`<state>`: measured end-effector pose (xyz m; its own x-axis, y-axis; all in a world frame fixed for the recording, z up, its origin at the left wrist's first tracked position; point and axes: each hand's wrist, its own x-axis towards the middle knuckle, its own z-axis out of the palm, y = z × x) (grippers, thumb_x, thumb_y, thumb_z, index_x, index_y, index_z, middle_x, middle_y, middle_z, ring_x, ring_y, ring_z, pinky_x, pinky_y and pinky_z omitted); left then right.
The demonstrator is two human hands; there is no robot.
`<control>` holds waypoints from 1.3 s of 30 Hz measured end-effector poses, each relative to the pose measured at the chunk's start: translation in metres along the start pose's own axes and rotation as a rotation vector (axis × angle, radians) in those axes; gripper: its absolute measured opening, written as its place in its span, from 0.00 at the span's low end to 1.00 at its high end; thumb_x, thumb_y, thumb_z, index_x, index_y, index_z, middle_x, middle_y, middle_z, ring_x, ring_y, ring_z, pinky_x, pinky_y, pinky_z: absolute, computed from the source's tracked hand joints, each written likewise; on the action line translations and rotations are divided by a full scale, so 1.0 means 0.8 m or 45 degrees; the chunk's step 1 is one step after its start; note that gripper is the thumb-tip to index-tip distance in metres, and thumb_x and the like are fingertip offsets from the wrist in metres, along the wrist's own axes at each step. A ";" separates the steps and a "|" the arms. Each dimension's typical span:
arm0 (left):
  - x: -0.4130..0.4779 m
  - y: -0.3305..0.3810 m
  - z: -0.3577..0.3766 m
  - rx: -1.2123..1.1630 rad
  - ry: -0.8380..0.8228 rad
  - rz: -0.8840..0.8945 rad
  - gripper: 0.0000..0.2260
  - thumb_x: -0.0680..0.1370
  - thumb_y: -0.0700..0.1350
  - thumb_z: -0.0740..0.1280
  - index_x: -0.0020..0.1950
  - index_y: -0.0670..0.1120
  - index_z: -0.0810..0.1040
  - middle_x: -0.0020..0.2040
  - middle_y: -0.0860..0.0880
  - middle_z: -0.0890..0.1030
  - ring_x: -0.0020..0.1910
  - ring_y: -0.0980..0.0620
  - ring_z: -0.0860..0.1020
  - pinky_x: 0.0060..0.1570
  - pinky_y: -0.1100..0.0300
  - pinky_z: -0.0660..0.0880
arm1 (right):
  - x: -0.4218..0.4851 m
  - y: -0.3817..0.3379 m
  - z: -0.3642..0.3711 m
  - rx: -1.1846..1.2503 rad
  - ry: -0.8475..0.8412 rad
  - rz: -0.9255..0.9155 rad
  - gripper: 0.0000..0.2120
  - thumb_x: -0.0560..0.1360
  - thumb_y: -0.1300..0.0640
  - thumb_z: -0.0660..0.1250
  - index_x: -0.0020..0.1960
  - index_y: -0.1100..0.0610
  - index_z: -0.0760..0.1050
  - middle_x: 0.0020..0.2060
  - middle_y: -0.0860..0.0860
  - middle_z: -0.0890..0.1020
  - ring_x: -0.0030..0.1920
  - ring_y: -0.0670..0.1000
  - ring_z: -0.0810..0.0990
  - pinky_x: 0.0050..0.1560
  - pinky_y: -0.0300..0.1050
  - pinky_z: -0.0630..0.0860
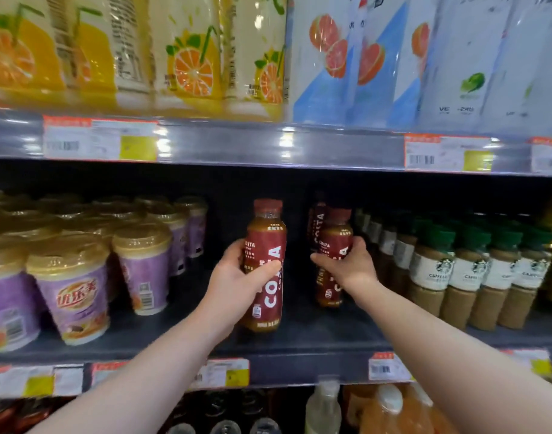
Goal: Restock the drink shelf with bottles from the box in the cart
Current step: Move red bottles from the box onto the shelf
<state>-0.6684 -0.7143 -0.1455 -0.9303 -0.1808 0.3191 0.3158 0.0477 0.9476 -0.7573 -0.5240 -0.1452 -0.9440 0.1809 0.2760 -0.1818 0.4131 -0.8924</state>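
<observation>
Both my hands reach into the middle drink shelf [299,368]. My left hand [237,277] grips a red-labelled Costa coffee bottle [265,245], upright over the dark gap in the shelf, its base near the shelf floor. My right hand [346,261] grips a second Costa bottle [334,233] further back and to the right. Another dark Costa bottle [317,220] stands just behind that one. The box and the cart are out of view.
Purple milk-tea cups [71,286] fill the shelf to the left, Starbucks bottles [462,277] with green caps to the right. The shelf above carries orange [187,57] and grapefruit drink packs [346,57]. Bottles [323,408] stand on the shelf below. Price tags line the rails.
</observation>
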 end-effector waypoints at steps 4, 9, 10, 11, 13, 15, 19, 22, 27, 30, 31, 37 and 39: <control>0.039 -0.007 0.021 0.014 -0.096 -0.022 0.18 0.70 0.48 0.74 0.51 0.62 0.69 0.46 0.61 0.79 0.44 0.61 0.80 0.39 0.65 0.73 | 0.018 0.014 0.005 -0.022 0.041 -0.020 0.34 0.62 0.49 0.79 0.60 0.55 0.65 0.56 0.53 0.77 0.53 0.52 0.77 0.51 0.46 0.75; 0.078 -0.022 0.050 0.043 -0.171 -0.025 0.18 0.71 0.47 0.73 0.53 0.60 0.68 0.50 0.59 0.78 0.48 0.60 0.78 0.41 0.64 0.73 | 0.036 0.021 0.003 -0.002 -0.051 -0.043 0.37 0.63 0.52 0.79 0.64 0.56 0.63 0.53 0.48 0.74 0.50 0.47 0.73 0.50 0.41 0.70; 0.085 -0.026 0.055 0.046 -0.185 -0.017 0.17 0.72 0.46 0.73 0.52 0.60 0.69 0.50 0.57 0.78 0.48 0.60 0.78 0.42 0.64 0.73 | 0.039 0.023 0.002 0.001 -0.115 -0.026 0.37 0.63 0.54 0.79 0.65 0.56 0.62 0.52 0.47 0.74 0.50 0.46 0.73 0.50 0.40 0.70; 0.091 -0.030 0.060 0.052 -0.193 -0.011 0.16 0.72 0.45 0.73 0.51 0.60 0.70 0.51 0.56 0.79 0.48 0.59 0.78 0.42 0.64 0.73 | 0.041 0.027 0.000 0.003 -0.188 0.002 0.37 0.63 0.56 0.79 0.65 0.55 0.62 0.50 0.46 0.74 0.50 0.46 0.73 0.50 0.40 0.70; 0.104 -0.039 0.068 0.071 -0.194 -0.015 0.17 0.72 0.44 0.72 0.55 0.57 0.69 0.52 0.54 0.79 0.49 0.58 0.78 0.42 0.64 0.73 | 0.045 0.035 -0.004 -0.002 -0.323 0.065 0.35 0.65 0.59 0.77 0.65 0.54 0.62 0.48 0.45 0.75 0.49 0.45 0.74 0.49 0.40 0.70; 0.115 -0.049 0.075 0.067 -0.187 -0.040 0.20 0.73 0.43 0.72 0.59 0.55 0.68 0.52 0.54 0.78 0.49 0.58 0.78 0.42 0.64 0.73 | 0.051 0.043 -0.005 0.003 -0.381 0.082 0.33 0.65 0.59 0.77 0.64 0.54 0.64 0.51 0.47 0.76 0.49 0.45 0.74 0.48 0.39 0.70; 0.132 -0.065 0.088 0.080 -0.182 -0.057 0.22 0.72 0.43 0.72 0.62 0.52 0.66 0.51 0.55 0.77 0.48 0.59 0.77 0.42 0.65 0.73 | 0.067 0.050 0.004 -0.015 -0.291 0.048 0.33 0.65 0.57 0.78 0.65 0.57 0.65 0.51 0.47 0.75 0.51 0.46 0.74 0.52 0.40 0.71; 0.144 -0.070 0.101 0.203 -0.174 -0.060 0.26 0.72 0.41 0.72 0.66 0.49 0.66 0.54 0.51 0.76 0.51 0.54 0.76 0.51 0.58 0.73 | 0.078 0.057 0.010 -0.002 -0.328 0.043 0.35 0.66 0.61 0.77 0.66 0.59 0.63 0.55 0.50 0.75 0.55 0.48 0.74 0.55 0.42 0.71; 0.160 -0.075 0.115 0.284 -0.160 -0.078 0.28 0.72 0.40 0.72 0.68 0.47 0.66 0.54 0.50 0.76 0.52 0.52 0.75 0.55 0.55 0.73 | 0.092 0.065 0.010 -0.072 -0.294 -0.025 0.34 0.64 0.59 0.78 0.65 0.60 0.66 0.53 0.49 0.77 0.53 0.47 0.75 0.51 0.40 0.70; 0.164 -0.078 0.120 0.326 -0.153 -0.053 0.28 0.72 0.41 0.73 0.69 0.47 0.66 0.54 0.51 0.76 0.53 0.51 0.76 0.58 0.53 0.73 | 0.095 0.067 0.013 -0.156 -0.209 -0.048 0.34 0.65 0.56 0.78 0.65 0.61 0.65 0.53 0.51 0.77 0.52 0.48 0.75 0.49 0.39 0.69; 0.165 -0.078 0.121 0.336 -0.150 -0.044 0.28 0.72 0.41 0.73 0.69 0.47 0.66 0.54 0.51 0.76 0.54 0.51 0.76 0.59 0.52 0.73 | 0.097 0.068 0.014 -0.173 -0.198 -0.045 0.35 0.65 0.56 0.78 0.65 0.61 0.65 0.55 0.53 0.77 0.54 0.50 0.76 0.49 0.40 0.70; 0.170 -0.082 0.125 0.357 -0.149 -0.043 0.28 0.72 0.41 0.72 0.69 0.47 0.65 0.54 0.51 0.75 0.55 0.50 0.76 0.58 0.53 0.72 | 0.106 0.065 0.013 -0.194 -0.218 0.038 0.37 0.66 0.57 0.77 0.68 0.62 0.62 0.60 0.55 0.76 0.60 0.54 0.75 0.53 0.41 0.69; 0.172 -0.083 0.126 0.358 -0.150 -0.055 0.28 0.72 0.41 0.72 0.69 0.47 0.65 0.57 0.48 0.76 0.57 0.48 0.76 0.60 0.50 0.72 | 0.106 0.064 0.014 -0.192 -0.216 0.064 0.37 0.66 0.58 0.77 0.68 0.62 0.62 0.60 0.55 0.76 0.60 0.54 0.75 0.53 0.41 0.69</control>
<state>-0.8366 -0.6433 -0.1631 -0.9622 -0.0745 0.2619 0.2264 0.3154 0.9215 -0.8499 -0.4973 -0.1715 -0.9860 0.0569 0.1571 -0.1022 0.5384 -0.8365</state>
